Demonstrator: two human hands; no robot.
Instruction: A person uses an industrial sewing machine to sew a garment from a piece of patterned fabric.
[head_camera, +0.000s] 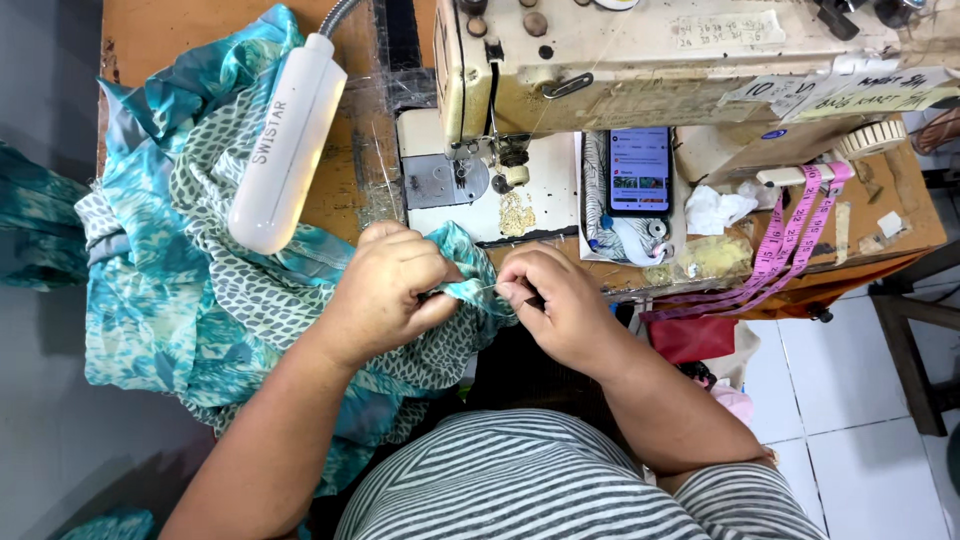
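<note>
Striped shirt (560, 480) seen nearest | teal patterned fabric (190, 280) is draped over the tabletop (160, 30) left, its edge bunched at centre | left hand (385, 290) fingers pinched on that edge, held taut | right hand (555, 300) fingers pinched beside it, on a thread or needle, cannot tell | sewing machine (650, 60) behind.

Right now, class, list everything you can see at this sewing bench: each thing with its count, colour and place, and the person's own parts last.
fabric: one, teal with a leaf print, heaped at left, its edge pinched by both hands
lamp: one, white, above the fabric
sewing machine: one, cream and worn, top of view
phone: one, screen lit, below the machine arm
tape measure: one, pink, hanging off the right bench edge
tissue: one, white, crumpled beside the phone
table: one, orange-brown wood
shirt: one, grey and white stripes, bottom
left hand: one, gripping fabric
right hand: one, pinching fabric edge
</note>
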